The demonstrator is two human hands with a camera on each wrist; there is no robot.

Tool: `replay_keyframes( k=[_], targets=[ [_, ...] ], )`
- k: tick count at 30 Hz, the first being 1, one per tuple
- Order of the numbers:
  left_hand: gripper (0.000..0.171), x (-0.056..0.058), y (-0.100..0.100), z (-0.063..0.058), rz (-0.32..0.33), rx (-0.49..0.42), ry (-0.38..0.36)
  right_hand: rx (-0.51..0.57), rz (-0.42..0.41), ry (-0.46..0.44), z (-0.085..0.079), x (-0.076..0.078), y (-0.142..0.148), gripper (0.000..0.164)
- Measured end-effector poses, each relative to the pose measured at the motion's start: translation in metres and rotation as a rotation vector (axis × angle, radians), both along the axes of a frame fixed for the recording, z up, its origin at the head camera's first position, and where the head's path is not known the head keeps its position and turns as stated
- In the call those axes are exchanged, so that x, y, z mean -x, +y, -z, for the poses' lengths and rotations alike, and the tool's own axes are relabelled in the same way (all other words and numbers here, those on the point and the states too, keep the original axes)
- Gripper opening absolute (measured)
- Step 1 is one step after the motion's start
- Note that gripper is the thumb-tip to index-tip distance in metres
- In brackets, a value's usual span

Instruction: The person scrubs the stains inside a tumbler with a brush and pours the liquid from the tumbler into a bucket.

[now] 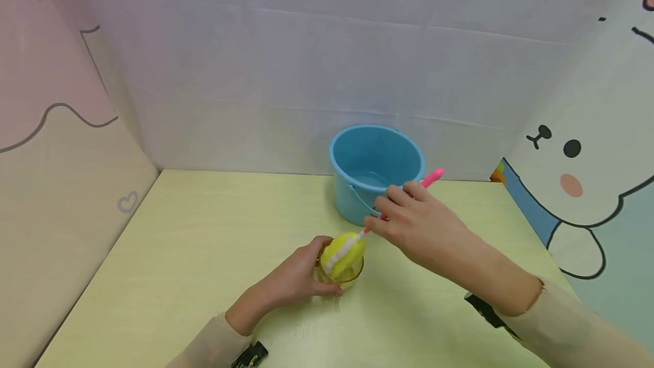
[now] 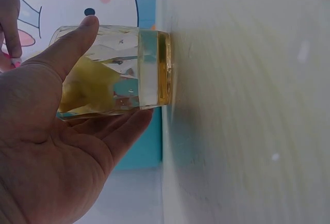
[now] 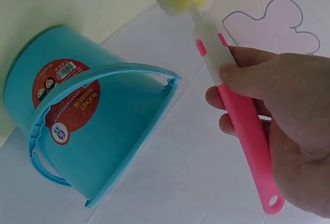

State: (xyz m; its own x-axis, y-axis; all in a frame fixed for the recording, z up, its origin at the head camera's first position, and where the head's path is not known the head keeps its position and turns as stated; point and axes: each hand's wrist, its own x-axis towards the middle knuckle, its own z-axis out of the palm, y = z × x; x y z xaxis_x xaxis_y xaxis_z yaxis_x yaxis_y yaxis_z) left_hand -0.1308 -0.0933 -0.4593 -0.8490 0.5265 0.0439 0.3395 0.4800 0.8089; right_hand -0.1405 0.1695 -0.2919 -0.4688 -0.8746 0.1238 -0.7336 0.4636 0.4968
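Note:
My left hand [image 1: 298, 274] holds a clear amber-tinted drinking glass [image 1: 352, 278] upright on the table, thumb on one side and fingers on the other. In the left wrist view the glass [image 2: 121, 69] has its thick base on the tabletop. My right hand [image 1: 416, 223] grips a bottle brush by its pink and white handle [image 3: 242, 126]. The brush's yellow and white sponge head [image 1: 343, 255] is at the mouth of the glass, partly inside it. In the left wrist view, yellow sponge [image 2: 93, 82] shows through the glass wall.
Behind the hands a blue bucket [image 1: 339, 200] stands against the back wall, its handle hanging down in front. A red round label [image 3: 67, 100] is on its side. The pale yellow table [image 1: 204, 226] is enclosed by a white back sheet and cartoon-printed side panels [image 1: 608, 129].

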Motion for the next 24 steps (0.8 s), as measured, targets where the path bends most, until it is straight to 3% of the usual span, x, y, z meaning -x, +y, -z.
replay_keyframes(
  k=[24],
  targets=[
    [0.090,-0.0020,0.0002,-0.0031,-0.013,0.003,-0.003,0.025,0.029,0.023,-0.0008,0.0013,0.0060,0.034]
  ],
)
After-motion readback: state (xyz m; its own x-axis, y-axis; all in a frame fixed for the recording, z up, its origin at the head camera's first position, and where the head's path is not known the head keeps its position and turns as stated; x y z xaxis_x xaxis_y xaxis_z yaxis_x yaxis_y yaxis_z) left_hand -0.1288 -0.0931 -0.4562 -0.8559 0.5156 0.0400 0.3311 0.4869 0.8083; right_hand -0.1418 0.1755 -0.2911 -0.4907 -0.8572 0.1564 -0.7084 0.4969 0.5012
